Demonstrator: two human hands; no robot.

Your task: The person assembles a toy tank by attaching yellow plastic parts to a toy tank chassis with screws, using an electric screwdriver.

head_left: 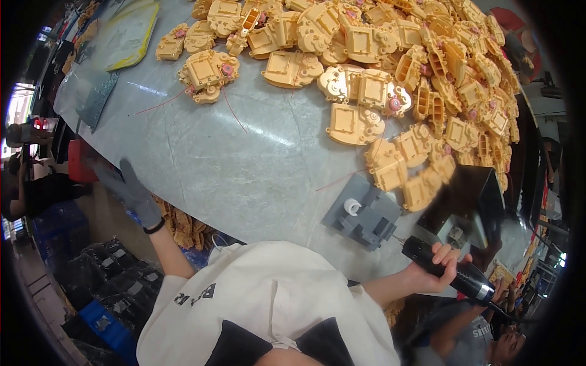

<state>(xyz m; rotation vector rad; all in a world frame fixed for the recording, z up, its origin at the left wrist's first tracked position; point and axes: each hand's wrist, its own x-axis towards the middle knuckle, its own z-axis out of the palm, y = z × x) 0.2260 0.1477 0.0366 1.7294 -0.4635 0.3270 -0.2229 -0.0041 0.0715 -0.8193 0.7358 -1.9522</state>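
Off the left edge of the table is my left hand (137,198) in a grey glove, smeared by motion; its fingers look stretched apart and I see nothing in them. My right hand (436,274), bare, is wrapped round a black electric screwdriver (424,253) with a cable at its rear. The screwdriver's thin bit points left at a grey block-like fixture (366,222) on the table, which bears a white round piece (352,207). A yellow plastic housing (207,72) with a pink round part and thin red wires lies apart at the far left.
A large heap of yellow plastic housings (366,43) covers the far and right table (244,177). Right of the fixture stands a dark open box (470,201). A yellow-rimmed tray (131,36) lies far left. Black-wrapped goods (110,268) fill the lower left. Another person (476,335) sits lower right.
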